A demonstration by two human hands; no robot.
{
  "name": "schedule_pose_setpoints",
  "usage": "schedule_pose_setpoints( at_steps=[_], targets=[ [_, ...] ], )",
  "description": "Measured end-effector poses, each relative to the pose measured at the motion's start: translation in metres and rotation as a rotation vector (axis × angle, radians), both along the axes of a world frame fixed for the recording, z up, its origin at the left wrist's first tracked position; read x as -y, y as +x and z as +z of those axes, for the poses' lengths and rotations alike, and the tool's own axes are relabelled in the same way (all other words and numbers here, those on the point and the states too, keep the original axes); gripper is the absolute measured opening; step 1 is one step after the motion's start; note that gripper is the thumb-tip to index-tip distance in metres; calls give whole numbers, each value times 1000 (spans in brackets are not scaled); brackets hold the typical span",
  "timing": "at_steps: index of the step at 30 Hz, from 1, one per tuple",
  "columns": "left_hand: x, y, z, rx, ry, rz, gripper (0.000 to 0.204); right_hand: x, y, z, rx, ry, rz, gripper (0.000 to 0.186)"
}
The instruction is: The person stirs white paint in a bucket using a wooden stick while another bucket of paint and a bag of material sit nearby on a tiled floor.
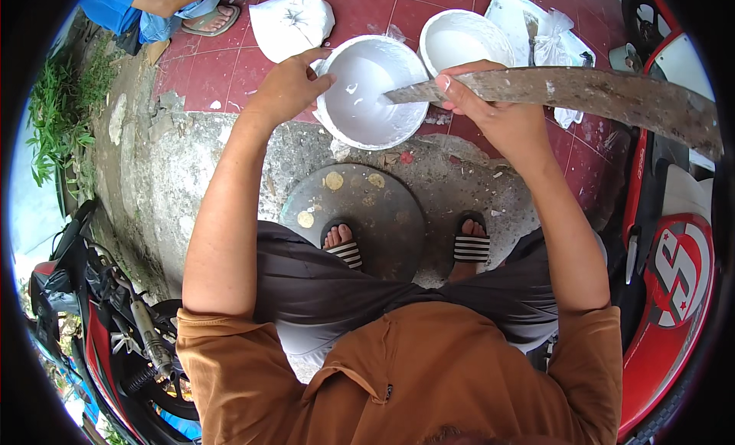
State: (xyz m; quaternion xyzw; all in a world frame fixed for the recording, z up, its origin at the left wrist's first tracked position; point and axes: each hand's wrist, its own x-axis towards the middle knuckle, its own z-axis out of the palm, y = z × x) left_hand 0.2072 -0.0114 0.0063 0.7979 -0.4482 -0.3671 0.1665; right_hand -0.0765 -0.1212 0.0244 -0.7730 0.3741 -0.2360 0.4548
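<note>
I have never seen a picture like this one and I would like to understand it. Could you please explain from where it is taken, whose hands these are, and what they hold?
No machine is here. The camera sits on a person's head and looks down, so you see that person's own arms, knees and sandalled feet. The wide lens bends straight edges near the rim.

The left hand holds the rim of a white bucket that has white liquid inside. The right hand has a closed grip on a long flat wooden stick, stained white; its tip reaches into the bucket.

On the red tiled floor stand a second white bucket and a white lid. A round metal cover lies under the feet. Motorbikes stand at both sides. Top left, another person's sandalled foot shows.
</note>
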Motion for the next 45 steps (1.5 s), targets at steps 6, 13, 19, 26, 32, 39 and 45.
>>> schedule_pose_setpoints(
  at_steps=[6,13,19,26,32,39,45],
  targets=[
    [0,7,-6,118,-27,-57,57,3,10,-10,258,-3,47,26],
    [-3,40,-34,101,-19,27,52,1,10,32,298,116,-53,31],
    [-5,82,-60,27,47,68,49,-7,20,51,276,78,-28,27],
    [-5,72,-47,-43,83,99,54,-7,28,47,293,89,-44,27],
    [-10,75,-51,-69,45,81,56,0,43,38,304,128,-71,30],
    [-12,85,-55,-138,66,93,55,4,61,24,276,170,-108,32],
    [-12,84,-43,-131,130,61,57,8,74,9,220,144,-43,32]
  ],
)
